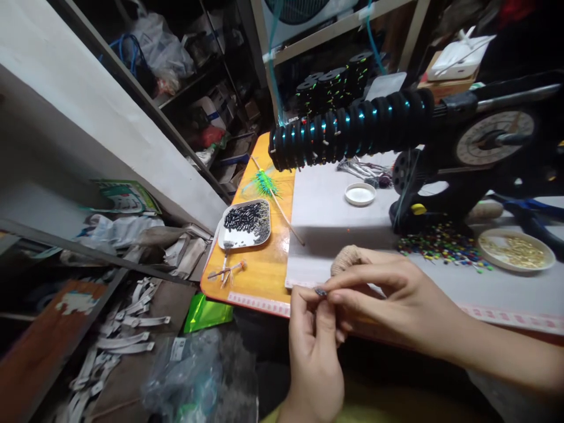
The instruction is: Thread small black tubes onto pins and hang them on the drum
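Note:
A small dark piece (321,291) is pinched between the fingertips of my left hand (317,346), just past the table's front edge. My right hand (388,291) meets it there, thumb and index finger closed on the same piece; a beige wrap covers one of its fingers. To the left, a white tray (243,239) holds black cylinders and small grey pieces on the orange table (268,267). Beyond the hands stands a black machine arm (352,132) wound with black rings and shiny blue line.
A small white dish (360,194) sits behind my hands. Colourful beads (445,247) lie right of it, beside a dish of gold pieces (516,251). A thin stick (286,217) with green bristles and some brushes (227,270) are at the left. Cluttered shelves (194,76) stand beyond.

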A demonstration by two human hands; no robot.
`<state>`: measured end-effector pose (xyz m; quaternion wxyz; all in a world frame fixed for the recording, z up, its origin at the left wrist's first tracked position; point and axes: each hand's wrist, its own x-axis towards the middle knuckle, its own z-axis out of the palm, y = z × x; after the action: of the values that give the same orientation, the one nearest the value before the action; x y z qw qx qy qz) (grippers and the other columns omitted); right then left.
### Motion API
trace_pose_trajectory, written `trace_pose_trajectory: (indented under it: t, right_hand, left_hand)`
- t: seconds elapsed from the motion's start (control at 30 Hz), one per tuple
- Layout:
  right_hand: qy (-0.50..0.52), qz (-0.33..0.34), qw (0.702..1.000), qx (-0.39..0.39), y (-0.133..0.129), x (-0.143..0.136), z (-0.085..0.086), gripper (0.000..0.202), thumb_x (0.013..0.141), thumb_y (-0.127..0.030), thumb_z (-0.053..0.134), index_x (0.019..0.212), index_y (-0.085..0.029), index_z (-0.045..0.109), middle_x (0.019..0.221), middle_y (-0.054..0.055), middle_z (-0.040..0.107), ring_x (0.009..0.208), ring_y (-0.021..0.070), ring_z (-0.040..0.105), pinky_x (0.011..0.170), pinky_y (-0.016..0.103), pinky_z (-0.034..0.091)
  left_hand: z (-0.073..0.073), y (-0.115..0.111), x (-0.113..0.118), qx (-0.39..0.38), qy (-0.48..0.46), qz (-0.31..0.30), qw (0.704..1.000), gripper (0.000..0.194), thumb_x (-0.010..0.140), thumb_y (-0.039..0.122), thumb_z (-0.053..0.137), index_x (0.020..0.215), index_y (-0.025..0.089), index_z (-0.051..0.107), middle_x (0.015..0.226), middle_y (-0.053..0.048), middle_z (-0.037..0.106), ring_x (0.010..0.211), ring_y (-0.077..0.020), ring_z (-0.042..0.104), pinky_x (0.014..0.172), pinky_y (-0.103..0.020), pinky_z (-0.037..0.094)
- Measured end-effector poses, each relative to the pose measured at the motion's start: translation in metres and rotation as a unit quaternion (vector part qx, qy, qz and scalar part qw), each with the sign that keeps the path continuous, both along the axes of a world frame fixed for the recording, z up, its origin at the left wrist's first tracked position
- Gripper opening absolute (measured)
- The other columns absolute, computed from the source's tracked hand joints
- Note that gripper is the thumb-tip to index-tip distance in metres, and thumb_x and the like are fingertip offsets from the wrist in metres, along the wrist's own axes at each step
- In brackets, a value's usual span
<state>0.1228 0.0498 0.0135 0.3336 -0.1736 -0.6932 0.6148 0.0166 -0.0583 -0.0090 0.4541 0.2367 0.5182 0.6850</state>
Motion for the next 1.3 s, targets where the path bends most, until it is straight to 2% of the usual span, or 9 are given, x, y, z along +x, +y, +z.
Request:
trace_pose_trajectory:
  t: [0.13,0.2,0.3,0.43,0.53,0.97,1.3]
  right_hand:
    - [-0.034,-0.047,0.99,0.131,-0.001,0.001,0.005,0.017,0.098,-0.026,0.065,0.085,-0.019,0.075,0.082,0.003,0.061,0.061,0.0095,0.062,0.05,0.02,0.051]
    - [-0.043,-0.059,0.984,0.164,-0.001,0.002,0.007,0.017,0.098,-0.022,0.064,0.083,-0.019,0.072,0.081,0.002,0.061,0.062,0.0097,0.06,0.052,0.02,0.05]
    - [-0.039,-0.052,0.982,0.176,-0.002,0.003,0.007,0.017,0.098,-0.021,0.063,0.085,-0.02,0.072,0.08,0.003,0.063,0.067,0.0113,0.063,0.057,0.021,0.052]
    - [-0.018,-0.047,0.975,0.217,0.0,0.004,0.006,0.015,0.099,-0.021,0.063,0.09,-0.021,0.075,0.081,0.003,0.065,0.07,0.012,0.065,0.061,0.022,0.053]
    - [-0.026,-0.067,0.964,0.255,0.004,0.005,0.006,0.012,0.098,-0.019,0.065,0.092,-0.022,0.076,0.082,0.003,0.066,0.071,0.0116,0.063,0.059,0.021,0.05]
    - [-0.028,-0.04,0.953,0.298,0.006,0.006,0.007,0.012,0.097,-0.014,0.064,0.095,-0.022,0.073,0.086,0.002,0.063,0.076,0.01,0.063,0.065,0.018,0.052]
    - [0.002,-0.04,0.961,0.273,0.007,0.006,0.002,0.008,0.093,-0.019,0.073,0.098,-0.021,0.078,0.083,0.004,0.065,0.073,0.0128,0.065,0.06,0.02,0.054]
  left_hand:
    - [-0.002,-0.001,0.002,0.003,0.03,-0.004,1.0,0.038,0.093,0.054,0.071,0.085,0.02,0.059,0.067,0.005,0.054,0.06,-0.0077,0.045,0.058,-0.018,0.038]
    - [-0.004,-0.002,0.004,0.013,0.013,-0.003,1.0,0.035,0.094,0.052,0.07,0.086,0.019,0.059,0.066,0.006,0.054,0.06,-0.0074,0.046,0.058,-0.017,0.039]
    - [-0.007,-0.001,0.005,0.062,-0.062,0.008,0.996,0.031,0.098,0.047,0.068,0.086,0.02,0.058,0.061,0.006,0.054,0.056,-0.0071,0.047,0.056,-0.017,0.04]
    - [-0.004,0.0,0.002,0.134,-0.189,0.036,0.972,0.023,0.099,0.034,0.069,0.085,0.02,0.057,0.061,0.007,0.052,0.051,-0.0057,0.044,0.052,-0.014,0.039]
    - [0.0,-0.002,-0.002,0.154,-0.206,0.039,0.966,0.018,0.1,0.029,0.067,0.087,0.021,0.059,0.063,0.006,0.053,0.052,-0.0057,0.043,0.052,-0.014,0.042]
    - [-0.002,-0.003,-0.006,0.154,-0.219,0.024,0.963,0.018,0.101,0.029,0.066,0.087,0.02,0.058,0.063,0.006,0.05,0.053,-0.0053,0.04,0.052,-0.014,0.041]
    - [-0.003,-0.002,-0.001,0.136,-0.237,0.001,0.962,0.02,0.1,0.029,0.068,0.085,0.019,0.057,0.061,0.006,0.051,0.051,-0.0052,0.039,0.052,-0.015,0.04]
